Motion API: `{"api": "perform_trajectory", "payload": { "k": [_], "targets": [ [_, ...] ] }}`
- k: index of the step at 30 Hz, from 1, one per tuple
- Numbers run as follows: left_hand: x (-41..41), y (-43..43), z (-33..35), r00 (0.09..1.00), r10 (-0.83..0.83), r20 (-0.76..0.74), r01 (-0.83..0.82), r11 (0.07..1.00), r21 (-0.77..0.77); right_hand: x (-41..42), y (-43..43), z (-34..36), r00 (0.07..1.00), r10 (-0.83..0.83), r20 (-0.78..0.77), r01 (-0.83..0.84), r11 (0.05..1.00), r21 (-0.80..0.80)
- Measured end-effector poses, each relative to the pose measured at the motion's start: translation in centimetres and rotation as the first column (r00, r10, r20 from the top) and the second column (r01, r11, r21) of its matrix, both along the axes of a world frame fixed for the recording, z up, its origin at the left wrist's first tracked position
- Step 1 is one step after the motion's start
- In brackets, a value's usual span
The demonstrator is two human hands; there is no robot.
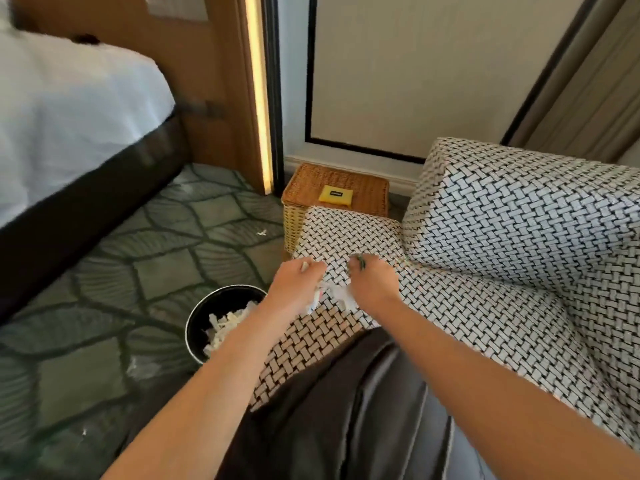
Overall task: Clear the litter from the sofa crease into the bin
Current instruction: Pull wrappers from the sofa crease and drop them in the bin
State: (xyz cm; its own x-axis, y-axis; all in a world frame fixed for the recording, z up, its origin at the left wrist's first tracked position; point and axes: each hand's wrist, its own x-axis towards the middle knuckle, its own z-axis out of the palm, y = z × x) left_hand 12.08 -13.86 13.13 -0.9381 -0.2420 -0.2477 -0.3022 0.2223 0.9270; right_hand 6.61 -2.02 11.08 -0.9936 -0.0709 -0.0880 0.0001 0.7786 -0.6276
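My left hand (298,286) and my right hand (372,283) are side by side over the seat of a sofa (502,306) with a black-and-white woven pattern. Both have curled fingers holding crumpled white paper litter (337,293), which shows between the two hands. A small dark green scrap (362,262) sticks up at my right hand's fingertips. The crease (415,266) runs along the foot of the back cushion, just right of my right hand. A round black bin (225,322) with white paper scraps inside stands on the carpet, below and left of my left hand.
A wicker basket (363,194) with a yellow packet (335,195) on its lid stands behind the sofa arm, against the wall. A bed (69,116) with white linen fills the upper left. Small white scraps (261,232) lie on the patterned green carpet. Dark trousers (346,410) cover the lower middle.
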Motion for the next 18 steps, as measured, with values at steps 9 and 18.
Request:
{"api": "perform_trajectory", "payload": {
  "k": [9, 18],
  "targets": [
    [-1.6, -12.9, -10.4, 0.908, 0.364, 0.207, -0.375, 0.927, 0.012, -1.6, -13.3, -7.8, 0.967, 0.168, 0.193, -0.170, 0.985, -0.006],
    [-5.7, -18.7, -19.5, 0.827, 0.434, 0.357, -0.407, 0.901, -0.154, -4.8, -20.3, -16.4, 0.914, 0.202, 0.351, -0.236, 0.970, 0.057]
  ]
}}
